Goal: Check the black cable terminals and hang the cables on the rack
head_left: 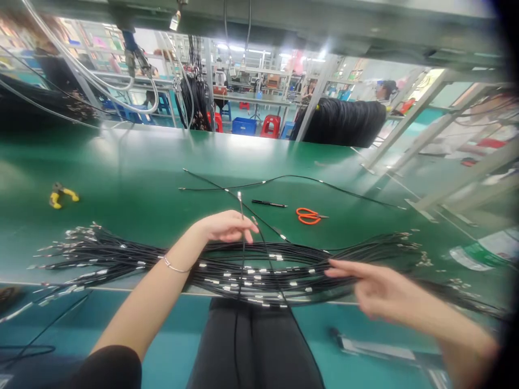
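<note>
A long bundle of thin black cables with metal ends lies across the front edge of the green table. My left hand rests above the bundle's middle, its fingers pinched on one black cable that stands upright with its metal tip up. My right hand hovers over the right part of the bundle with its fingers stretched out toward the cables; it is blurred by motion.
Orange scissors and a black pen lie behind the bundle. Two loose black cables cross further back. A yellow-handled tool lies at the left. Racks, hanging cables and other people fill the background.
</note>
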The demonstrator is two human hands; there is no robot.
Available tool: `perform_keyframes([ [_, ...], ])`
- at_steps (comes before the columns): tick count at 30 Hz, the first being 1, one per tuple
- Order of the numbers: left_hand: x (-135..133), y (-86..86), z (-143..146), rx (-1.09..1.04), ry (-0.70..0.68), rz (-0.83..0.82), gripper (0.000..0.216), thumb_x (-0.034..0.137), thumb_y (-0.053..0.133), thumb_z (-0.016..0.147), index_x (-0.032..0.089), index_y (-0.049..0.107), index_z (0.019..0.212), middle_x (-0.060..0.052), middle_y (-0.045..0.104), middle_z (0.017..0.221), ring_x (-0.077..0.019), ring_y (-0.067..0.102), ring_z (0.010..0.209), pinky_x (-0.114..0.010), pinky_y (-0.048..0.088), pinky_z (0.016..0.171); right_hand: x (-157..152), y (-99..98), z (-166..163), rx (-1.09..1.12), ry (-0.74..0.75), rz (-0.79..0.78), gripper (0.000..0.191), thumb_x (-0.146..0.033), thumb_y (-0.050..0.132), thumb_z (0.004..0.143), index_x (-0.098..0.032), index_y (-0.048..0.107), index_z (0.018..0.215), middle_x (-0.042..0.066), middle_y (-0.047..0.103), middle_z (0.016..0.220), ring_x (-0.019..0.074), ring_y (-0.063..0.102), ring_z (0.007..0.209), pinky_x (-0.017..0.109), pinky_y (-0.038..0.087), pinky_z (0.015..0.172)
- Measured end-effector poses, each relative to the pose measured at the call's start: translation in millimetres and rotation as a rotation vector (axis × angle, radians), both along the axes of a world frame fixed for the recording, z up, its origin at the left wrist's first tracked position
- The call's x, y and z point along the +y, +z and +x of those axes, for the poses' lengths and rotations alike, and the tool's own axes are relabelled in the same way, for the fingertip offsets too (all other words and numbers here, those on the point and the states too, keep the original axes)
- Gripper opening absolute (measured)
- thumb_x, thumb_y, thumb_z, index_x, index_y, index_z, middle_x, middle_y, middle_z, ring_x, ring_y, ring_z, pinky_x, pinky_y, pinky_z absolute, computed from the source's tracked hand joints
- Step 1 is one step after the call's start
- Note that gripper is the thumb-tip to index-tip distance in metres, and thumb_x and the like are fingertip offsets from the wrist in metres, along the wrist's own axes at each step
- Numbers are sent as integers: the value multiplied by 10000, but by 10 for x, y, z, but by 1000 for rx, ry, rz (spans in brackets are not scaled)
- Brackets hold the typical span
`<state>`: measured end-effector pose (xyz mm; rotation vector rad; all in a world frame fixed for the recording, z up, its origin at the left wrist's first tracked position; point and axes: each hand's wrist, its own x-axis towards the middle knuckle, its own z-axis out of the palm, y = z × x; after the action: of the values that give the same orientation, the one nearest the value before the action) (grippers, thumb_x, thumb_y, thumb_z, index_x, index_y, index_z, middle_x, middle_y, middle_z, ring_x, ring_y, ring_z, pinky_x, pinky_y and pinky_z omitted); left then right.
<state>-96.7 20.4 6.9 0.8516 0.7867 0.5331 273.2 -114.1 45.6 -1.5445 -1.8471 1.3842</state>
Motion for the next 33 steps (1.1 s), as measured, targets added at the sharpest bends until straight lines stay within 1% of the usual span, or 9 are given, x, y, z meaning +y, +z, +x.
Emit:
perform_keyframes([
  [2,-20,-1,10,45,-68,152,273,215,721,796,36,665,994,-143,705,780,-46,435,345,-157,280,292,243,-120,-302,-3,41,-129,699,-472,665,826,-228,424,1435,172,562,1314,57,503,526,224,419,436],
  [4,11,-40,7,76,24,289,305,292,699,827,62,642,1020,-108,698,779,-54,486,379,-154,356,326,422,-211,-619,-1,65,-161,715,-450,675,823,-185,407,1430,174,552,1320,57,522,557,222,436,470],
  [7,90,-116,-10,98,234,341,286,326,624,890,77,602,1029,-83,681,796,-59,534,435,-162,441,382,552,-279,-1010,4,172,-170,587,-428,675,820,-131,528,1305,130,649,1127,74,534,569,226,424,491],
  [10,136,-154,-25,121,334,373,295,334,635,886,73,608,1020,-81,673,804,-63,552,463,-170,461,396,626,-268,-1215,6,303,-129,359,-425,637,848,-110,680,1015,69,674,841,97,530,600,228,406,537],
  [12,140,-156,-33,130,351,393,327,334,708,830,63,645,1003,-75,668,783,-70,564,484,-164,451,389,712,-225,-1253,45,359,-112,339,-443,627,855,-121,703,928,64,676,809,109,533,638,227,405,556],
  [17,108,-149,-35,124,348,389,380,355,849,663,44,717,837,-83,676,740,-92,618,566,-200,555,552,1109,-98,-1207,233,270,-48,419,-489,678,820,-142,702,1054,94,709,925,130,587,725,243,449,612],
  [21,64,-139,8,100,323,359,387,379,864,632,46,723,769,-104,691,734,-117,647,593,-229,575,605,1354,-143,-1229,311,180,-49,385,-473,778,726,-120,700,857,85,698,786,132,591,681,242,442,593],
  [28,-25,-77,94,18,329,378,400,396,854,644,66,738,838,-139,723,833,-139,668,593,-249,585,574,1181,-458,-1363,349,195,-251,427,-405,864,599,-159,518,633,13,630,612,82,504,485,199,358,455],
  [33,-76,-46,129,14,299,361,348,372,828,691,76,746,855,-145,730,900,-135,674,588,-235,590,560,1092,-456,-1374,387,252,-410,428,-359,881,570,-154,507,605,14,639,604,79,518,474,205,405,475],
])
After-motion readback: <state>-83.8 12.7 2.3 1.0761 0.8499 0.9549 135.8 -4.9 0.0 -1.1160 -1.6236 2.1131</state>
